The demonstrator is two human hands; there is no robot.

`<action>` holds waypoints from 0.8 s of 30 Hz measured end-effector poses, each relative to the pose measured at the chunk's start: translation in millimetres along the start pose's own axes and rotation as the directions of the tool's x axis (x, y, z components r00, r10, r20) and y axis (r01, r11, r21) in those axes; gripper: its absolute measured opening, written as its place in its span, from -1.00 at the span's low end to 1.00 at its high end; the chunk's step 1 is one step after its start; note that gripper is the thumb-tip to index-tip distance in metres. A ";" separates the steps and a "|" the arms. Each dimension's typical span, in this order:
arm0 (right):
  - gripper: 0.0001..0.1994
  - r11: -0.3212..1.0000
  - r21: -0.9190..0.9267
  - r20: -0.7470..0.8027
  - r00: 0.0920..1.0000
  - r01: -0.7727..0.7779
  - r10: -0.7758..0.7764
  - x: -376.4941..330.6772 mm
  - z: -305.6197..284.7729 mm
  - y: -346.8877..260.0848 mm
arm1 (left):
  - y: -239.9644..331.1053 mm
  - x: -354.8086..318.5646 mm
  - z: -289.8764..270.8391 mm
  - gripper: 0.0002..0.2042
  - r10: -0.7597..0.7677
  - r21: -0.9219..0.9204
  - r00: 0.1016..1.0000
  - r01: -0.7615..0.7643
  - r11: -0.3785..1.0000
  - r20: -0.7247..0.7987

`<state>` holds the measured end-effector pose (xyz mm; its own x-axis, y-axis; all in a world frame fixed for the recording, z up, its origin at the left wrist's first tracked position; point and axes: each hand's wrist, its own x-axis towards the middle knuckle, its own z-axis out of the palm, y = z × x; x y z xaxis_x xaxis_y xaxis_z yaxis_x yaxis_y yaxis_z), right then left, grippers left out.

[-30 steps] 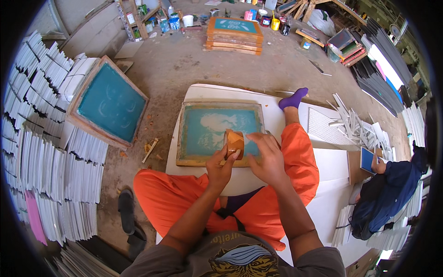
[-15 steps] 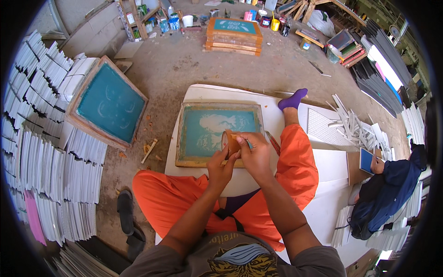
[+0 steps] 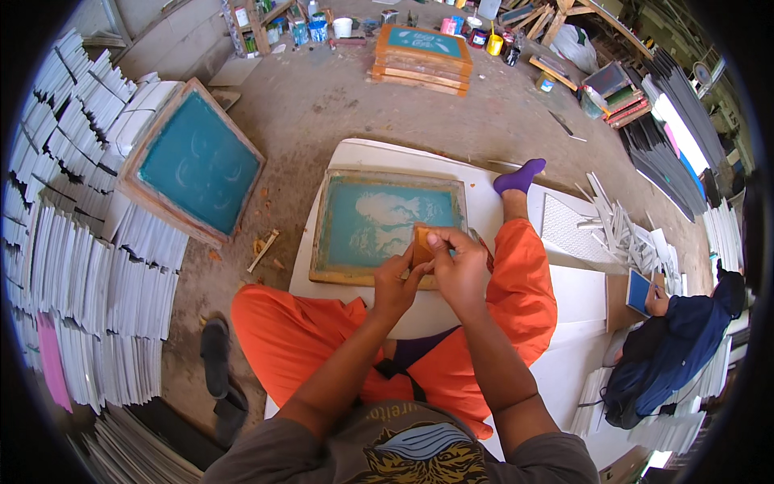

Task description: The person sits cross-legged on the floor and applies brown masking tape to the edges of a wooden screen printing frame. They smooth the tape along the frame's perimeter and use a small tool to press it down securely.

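Both my hands meet above the near right part of a wood-framed silk screen [image 3: 339,234] with teal mesh and a pale figure. Between them is a small orange-brown piece [image 3: 422,245], seemingly stiff and flat; its exact kind is unclear. The fingers of my left hand [image 3: 395,286] close on its lower left side. My right hand [image 3: 459,270] pinches it from the right, thumb on the face. A slim reddish tool [image 3: 481,241] lies behind my right hand, mostly hidden.
White board [image 3: 532,323] lies under the screen and my legs. A second teal screen [image 3: 197,165] leans on stacked white sheets [image 3: 101,282] at left. Stacked frames [image 3: 423,68] and paint pots stand farther off. At right, a person in dark blue [image 3: 677,339] holds a blue panel [image 3: 637,290].
My hands have shifted slightly right with the orange-brown piece, which has turned to show more of its flat face. The whole view has moved a little too.
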<state>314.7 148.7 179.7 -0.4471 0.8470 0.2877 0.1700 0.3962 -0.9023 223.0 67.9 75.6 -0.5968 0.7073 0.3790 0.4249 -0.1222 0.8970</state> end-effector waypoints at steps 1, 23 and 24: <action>-0.90 0.999 -0.014 0.011 0.999 -0.030 0.031 5.5 -4.1 -5.4 | 4.0 -0.8 -0.4 -0.52 0.050 -0.045 0.998 -0.049 0.998 0.023; -0.90 0.988 -0.071 0.146 0.981 0.136 -0.124 -1.9 -21.1 -22.3 | 9.2 -2.1 12.9 -0.56 -0.049 -0.048 0.992 0.055 0.997 0.118; -0.90 0.991 -0.049 0.150 0.982 0.126 -0.118 -1.6 -19.1 -26.7 | 13.2 -0.7 12.1 -0.56 -0.080 -0.049 0.989 0.086 0.995 0.127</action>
<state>327.7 143.6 209.4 -0.5908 0.7316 0.3402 0.1550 0.5167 -0.8420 237.2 74.2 84.4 -0.5377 0.7972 0.2745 0.3377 -0.0947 0.9365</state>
